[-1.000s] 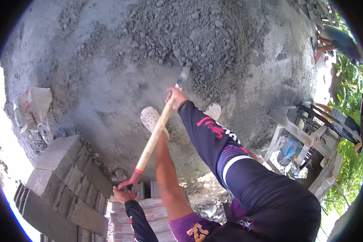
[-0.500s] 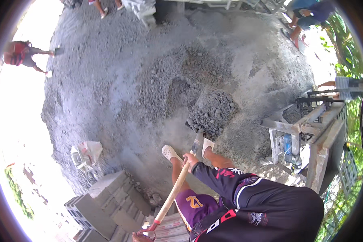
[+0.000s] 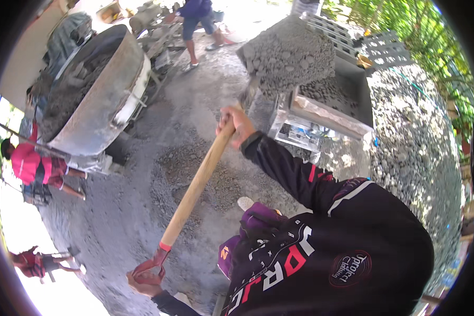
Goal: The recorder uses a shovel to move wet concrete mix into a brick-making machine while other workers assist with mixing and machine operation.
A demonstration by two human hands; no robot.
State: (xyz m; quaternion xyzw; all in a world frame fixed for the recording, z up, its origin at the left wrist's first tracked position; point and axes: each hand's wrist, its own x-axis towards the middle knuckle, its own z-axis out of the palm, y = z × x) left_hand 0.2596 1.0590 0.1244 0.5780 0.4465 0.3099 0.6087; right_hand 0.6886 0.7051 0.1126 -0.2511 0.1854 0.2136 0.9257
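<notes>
With both hands I hold a shovel [image 3: 197,184], which has a wooden shaft, a red D-shaped grip and a metal neck. My left hand [image 3: 145,284] is closed around the grip at the lower left. Farther up, my right hand [image 3: 237,126] wraps the shaft close to the neck. A heaped load of grey gravel mix [image 3: 289,55] covers the blade and hides most of it. This load is raised over the near-left edge of an open box-shaped hopper [image 3: 334,118], which has loose grey mix inside.
A big round metal mixing drum [image 3: 100,100] stands at the far left, with a person in pink [image 3: 34,163] beside it. Another person [image 3: 197,23] walks behind, and one in red [image 3: 37,263] is at lower left. Hollow blocks [image 3: 387,50] and a gravel pile [image 3: 405,142] lie right.
The loaded shovel has risen from the mix on the ground and swung to the hopper. My view has turned right, and both hands keep their hold.
</notes>
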